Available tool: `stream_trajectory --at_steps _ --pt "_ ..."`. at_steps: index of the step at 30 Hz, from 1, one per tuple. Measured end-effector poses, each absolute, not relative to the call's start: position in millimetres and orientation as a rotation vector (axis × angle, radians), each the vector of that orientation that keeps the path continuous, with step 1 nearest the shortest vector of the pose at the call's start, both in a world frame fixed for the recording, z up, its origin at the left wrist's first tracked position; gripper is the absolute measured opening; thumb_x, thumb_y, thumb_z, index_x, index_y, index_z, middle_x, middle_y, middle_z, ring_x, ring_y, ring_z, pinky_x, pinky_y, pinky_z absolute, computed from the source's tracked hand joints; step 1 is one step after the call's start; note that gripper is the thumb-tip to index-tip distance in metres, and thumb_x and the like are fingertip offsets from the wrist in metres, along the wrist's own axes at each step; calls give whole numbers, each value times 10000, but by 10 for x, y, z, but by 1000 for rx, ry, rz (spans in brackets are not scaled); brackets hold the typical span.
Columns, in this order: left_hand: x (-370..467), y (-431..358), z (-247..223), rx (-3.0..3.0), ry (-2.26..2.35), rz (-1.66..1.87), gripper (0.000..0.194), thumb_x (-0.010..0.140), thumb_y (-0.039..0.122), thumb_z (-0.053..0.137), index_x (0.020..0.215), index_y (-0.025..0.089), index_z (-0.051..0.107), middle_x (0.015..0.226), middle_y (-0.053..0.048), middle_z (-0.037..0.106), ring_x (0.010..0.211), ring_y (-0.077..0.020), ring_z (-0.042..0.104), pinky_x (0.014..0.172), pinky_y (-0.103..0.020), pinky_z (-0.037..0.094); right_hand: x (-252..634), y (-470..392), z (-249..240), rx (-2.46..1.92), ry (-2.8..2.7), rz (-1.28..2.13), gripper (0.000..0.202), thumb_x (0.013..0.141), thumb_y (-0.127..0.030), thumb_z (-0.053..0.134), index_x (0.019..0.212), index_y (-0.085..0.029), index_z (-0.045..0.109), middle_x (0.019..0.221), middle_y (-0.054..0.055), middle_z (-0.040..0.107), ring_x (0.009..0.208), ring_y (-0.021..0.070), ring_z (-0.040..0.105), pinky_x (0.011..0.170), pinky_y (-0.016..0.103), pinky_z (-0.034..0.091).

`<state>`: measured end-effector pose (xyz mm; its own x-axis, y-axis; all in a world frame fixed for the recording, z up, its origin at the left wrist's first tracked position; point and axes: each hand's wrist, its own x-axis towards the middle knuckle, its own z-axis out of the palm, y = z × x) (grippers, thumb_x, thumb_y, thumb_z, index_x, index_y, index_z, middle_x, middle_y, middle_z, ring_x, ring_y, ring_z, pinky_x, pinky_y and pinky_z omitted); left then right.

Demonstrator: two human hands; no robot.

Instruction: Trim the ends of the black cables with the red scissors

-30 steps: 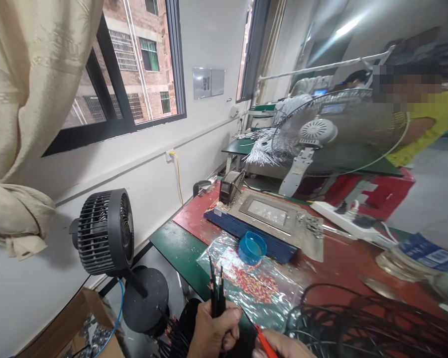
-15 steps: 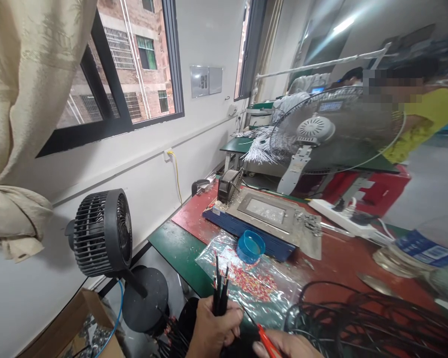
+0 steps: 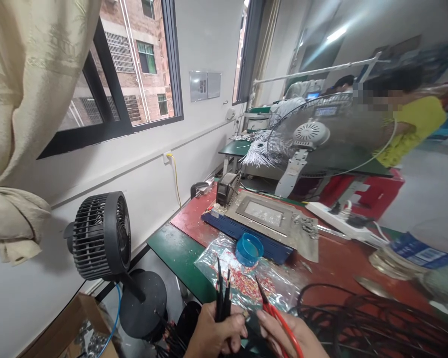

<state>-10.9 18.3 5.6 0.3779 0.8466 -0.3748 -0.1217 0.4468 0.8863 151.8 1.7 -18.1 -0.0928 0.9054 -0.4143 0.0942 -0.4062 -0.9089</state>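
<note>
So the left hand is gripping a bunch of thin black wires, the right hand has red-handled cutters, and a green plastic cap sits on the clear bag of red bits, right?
Not quite: the round plastic cap on the clear bag of small red pieces is blue, not green, as the head view shows. The rest holds: the left hand grips a bunch of thin black wires, and the right hand holds red-handled cutters.

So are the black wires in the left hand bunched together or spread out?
Bunched. The left hand is closed round the black wires, which stand upright side by side, ends fanning only slightly.
</note>
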Motion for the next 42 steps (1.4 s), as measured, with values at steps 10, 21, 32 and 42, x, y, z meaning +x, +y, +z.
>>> stream_trajectory --at_steps 10,21,32,42 --pt "-157 174 86 944 947 700 444 559 552 667 607 115 604 387 43 487 277 -20 267 343 -235 133 1313 79 -93 -1354 -1075 1664 583 599 -749 518 541 -171 459 355 -80 366 303 29 292 345 176 203" --pt "-132 134 116 861 847 738 438 585 559 653 595 129 568 400 41 474 303 -22 285 356 -238 110 1251 -21 -60 -1189 -1012 1786 564 660 -725 485 547 -173 509 364 -57 370 283 49 288 319 197 224" --pt "-127 134 74 874 811 666 495 594 646 582 566 155 521 360 67 390 302 -32 256 359 -247 93 1235 -14 -8 -1149 -985 1802 584 619 -750 490 514 -181 574 356 -22 398 293 84 335 351 240 314" --pt "-150 132 81 900 763 664 486 597 627 600 551 149 526 368 70 365 307 -30 244 364 -253 82 1267 7 -24 -1194 -942 1834 560 636 -706 529 493 -165 547 344 -39 382 269 48 285 309 203 206"
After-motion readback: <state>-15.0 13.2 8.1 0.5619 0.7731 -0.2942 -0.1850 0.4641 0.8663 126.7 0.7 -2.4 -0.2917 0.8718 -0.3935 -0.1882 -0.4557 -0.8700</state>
